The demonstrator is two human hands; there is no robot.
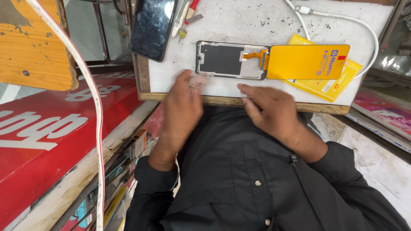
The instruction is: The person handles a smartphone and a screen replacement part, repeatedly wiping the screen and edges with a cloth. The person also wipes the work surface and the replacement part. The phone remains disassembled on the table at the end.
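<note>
An opened phone frame lies on the white worktop, joined by an orange flex cable to a screen panel with a yellow protective film at its right. My left hand rests at the near edge of the worktop, just below the frame's left end, blurred, with something pale and crumpled at its fingertips; what it is I cannot tell. My right hand lies flat on the table edge below the frame's right end, fingers together, holding nothing visible.
A dark phone lies screen up at the worktop's left corner beside several small tools. A yellow packet sits under the screen panel. A white cable loops at the right. Red shelving runs along the left.
</note>
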